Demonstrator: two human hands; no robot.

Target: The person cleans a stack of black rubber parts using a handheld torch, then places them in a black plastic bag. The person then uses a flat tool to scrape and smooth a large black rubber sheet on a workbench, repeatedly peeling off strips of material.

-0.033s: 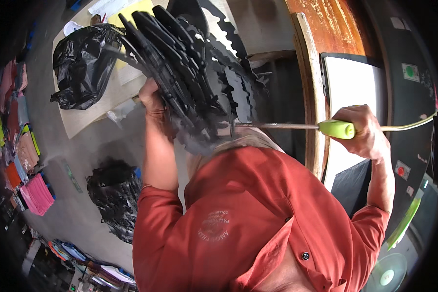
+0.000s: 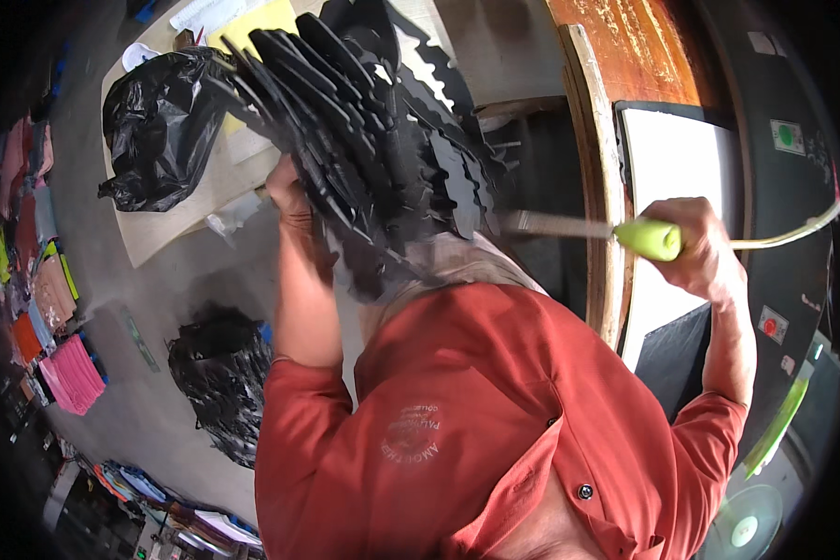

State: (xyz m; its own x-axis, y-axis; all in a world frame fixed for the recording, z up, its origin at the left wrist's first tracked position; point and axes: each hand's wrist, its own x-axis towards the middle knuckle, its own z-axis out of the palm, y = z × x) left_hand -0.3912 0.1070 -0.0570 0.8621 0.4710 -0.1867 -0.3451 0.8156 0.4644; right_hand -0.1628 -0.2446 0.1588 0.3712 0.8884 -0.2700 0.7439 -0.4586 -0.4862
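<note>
Upper centre, head view: black notched pieces (image 2: pixel 345 121) bunched, left side held in left hand (image 2: pixel 291 189), fingers hidden. Farther right: right hand (image 2: pixel 698 238), grip wrapped round green-handled tool (image 2: pixel 648 240), blurred shaft pointing toward pieces. Black bag (image 2: pixel 163 131) on bench (image 2: pixel 147 235).

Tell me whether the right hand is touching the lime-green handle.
Touching: the head view shows the right hand closed around the lime-green handle.

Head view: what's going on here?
The person's left hand holds a thick bundle of black, notched-edged sheets in front of the body. The right hand grips a green-handled tool, its blurred metal shaft pointing toward the bundle. A black plastic bag lies on the pale table.
</note>
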